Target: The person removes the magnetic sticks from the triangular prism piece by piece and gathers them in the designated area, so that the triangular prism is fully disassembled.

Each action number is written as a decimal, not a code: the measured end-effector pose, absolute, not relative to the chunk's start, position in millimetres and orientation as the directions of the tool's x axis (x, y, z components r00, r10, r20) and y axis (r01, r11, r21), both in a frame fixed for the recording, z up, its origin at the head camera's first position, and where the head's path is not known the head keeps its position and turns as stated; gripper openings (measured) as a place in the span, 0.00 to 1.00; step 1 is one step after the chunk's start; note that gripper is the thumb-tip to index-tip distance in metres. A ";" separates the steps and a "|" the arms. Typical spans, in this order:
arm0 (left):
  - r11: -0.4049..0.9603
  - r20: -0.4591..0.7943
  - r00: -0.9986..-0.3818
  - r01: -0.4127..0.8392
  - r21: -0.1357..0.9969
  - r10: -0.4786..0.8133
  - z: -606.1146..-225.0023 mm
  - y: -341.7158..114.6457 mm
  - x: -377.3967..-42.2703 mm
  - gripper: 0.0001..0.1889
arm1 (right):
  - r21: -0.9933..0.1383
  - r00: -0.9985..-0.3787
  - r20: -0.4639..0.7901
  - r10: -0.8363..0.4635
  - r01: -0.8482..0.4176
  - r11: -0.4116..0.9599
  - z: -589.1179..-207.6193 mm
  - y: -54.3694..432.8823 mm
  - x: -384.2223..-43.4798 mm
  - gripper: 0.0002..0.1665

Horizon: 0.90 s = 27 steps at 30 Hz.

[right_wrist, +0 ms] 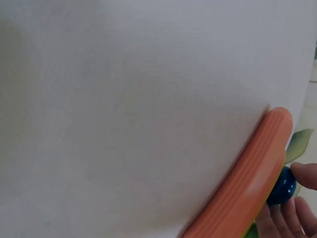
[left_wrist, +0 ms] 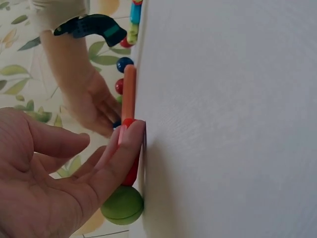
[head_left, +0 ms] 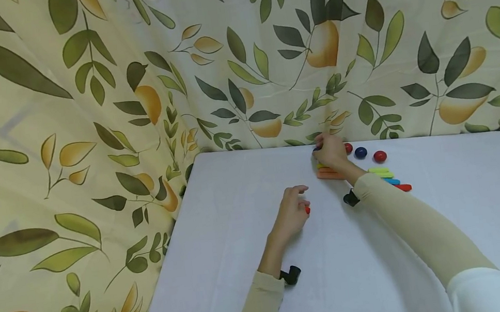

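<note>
My left hand (head_left: 292,213) rests on the white table (head_left: 244,261). Its straight fingers (left_wrist: 116,156) lie along a short red stick (left_wrist: 132,171), and a green ball (left_wrist: 122,204) sits just below the palm. My right hand (head_left: 330,151) reaches to the far edge and pinches a small dark blue ball (right_wrist: 283,186) between thumb and fingertips, right beside a ribbed orange stick (right_wrist: 247,183). In the head view the orange stick (head_left: 329,174) lies under that wrist, and the hand hides the pinched ball.
Right of the right hand lie a red ball (head_left: 348,148), a blue ball (head_left: 360,152) and another red ball (head_left: 379,156). Yellow-green (head_left: 380,171), blue (head_left: 392,180) and red (head_left: 404,187) sticks lie nearby. A leaf-print curtain (head_left: 86,119) hangs behind and to the left.
</note>
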State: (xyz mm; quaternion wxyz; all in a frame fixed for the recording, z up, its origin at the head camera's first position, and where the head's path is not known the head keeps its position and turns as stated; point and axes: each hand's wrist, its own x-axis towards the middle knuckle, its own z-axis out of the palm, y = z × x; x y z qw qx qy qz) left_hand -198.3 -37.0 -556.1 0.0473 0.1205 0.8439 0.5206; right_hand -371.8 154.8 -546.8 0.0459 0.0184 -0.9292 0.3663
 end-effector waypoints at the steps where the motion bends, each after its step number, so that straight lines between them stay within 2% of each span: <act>1: 0.417 0.040 -0.968 0.144 0.898 0.249 -556.5 -37.2 -198.4 0.25 | -0.683 -0.996 0.094 0.002 -0.063 0.728 -547.7 155.3 -372.2 0.27; 9: 0.291 0.038 -0.975 0.103 0.951 0.218 -547.6 -49.6 -199.0 0.23 | -0.718 -0.995 0.097 0.003 -0.068 0.693 -547.4 159.8 -369.4 0.26; 18: 0.267 0.046 -0.994 0.072 0.961 0.103 -543.2 -71.3 -206.1 0.27 | -0.809 -0.995 0.099 0.031 -0.062 0.585 -515.1 161.6 -346.9 0.23; 21: 0.266 0.040 -0.995 0.064 0.962 0.095 -547.4 -75.6 -208.5 0.27 | -0.875 -0.998 0.061 0.033 -0.038 0.482 -501.3 164.2 -334.5 0.23; 24: 0.280 0.030 -0.994 0.060 0.958 0.108 -551.0 -78.0 -209.2 0.29 | -0.952 -1.000 -0.020 0.002 0.019 0.305 -490.6 167.0 -321.9 0.24; 27: 0.302 0.006 -0.993 0.042 0.952 0.119 -553.6 -79.2 -208.8 0.30 | -0.982 -0.993 -0.110 -0.052 0.101 0.158 -484.8 169.4 -309.7 0.26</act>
